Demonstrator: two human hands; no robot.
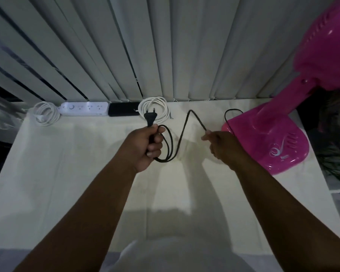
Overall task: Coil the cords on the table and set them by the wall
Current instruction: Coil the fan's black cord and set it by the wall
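Note:
A black cord [185, 126] runs from the pink fan [271, 138] on the right. My left hand [145, 146] is closed around the cord just below its two-pin plug [150, 117] and holds a couple of hanging loops [168, 148]. My right hand [222, 145] pinches the cord farther along, and the cord rises to a peak between the hands. Past my right hand the cord curves back behind the fan's base. Against the blinds lie two coiled white cords, one at centre [154, 108] and one at the left [46, 113].
A white power strip [83, 108] and a black block [124, 108] lie along the blinds [126, 46] at the back of the white-covered table [67, 173]. The pink fan stands on the table's right side. Dark clutter sits off both table edges.

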